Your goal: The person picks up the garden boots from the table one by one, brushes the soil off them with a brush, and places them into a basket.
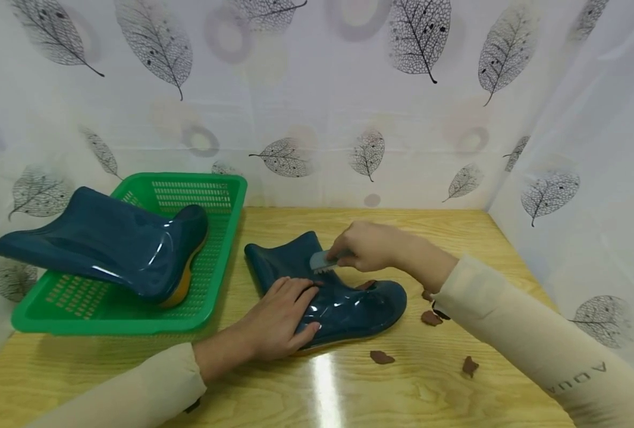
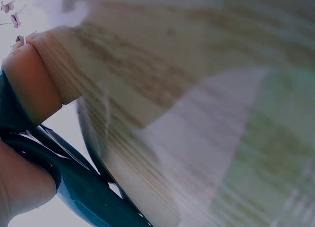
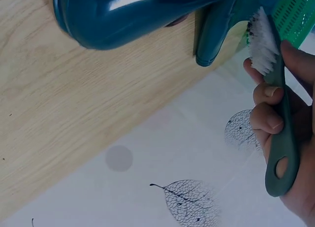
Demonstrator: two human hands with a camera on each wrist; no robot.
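Note:
A dark blue rain boot [image 1: 344,309] lies on its side on the wooden table, toe to the right. My left hand [image 1: 279,318] rests across its ankle with spread, fairly straight fingers, the thumb along the near side. My right hand [image 1: 373,246] grips a grey-green scrub brush [image 3: 283,138] by its handle. In the head view, the brush's bristles [image 1: 325,270] face down over the boot's shaft; they look white in the right wrist view. A brown flake [image 1: 367,285] shows at the boot's far edge.
At the left, a green plastic basket [image 1: 223,261] holds a second dark blue boot [image 1: 119,238], its shaft sticking out over the rim. Several brown flakes [image 1: 382,357] lie scattered on the table [image 1: 429,386]. A leaf-patterned curtain [image 1: 317,107] hangs behind and at the sides.

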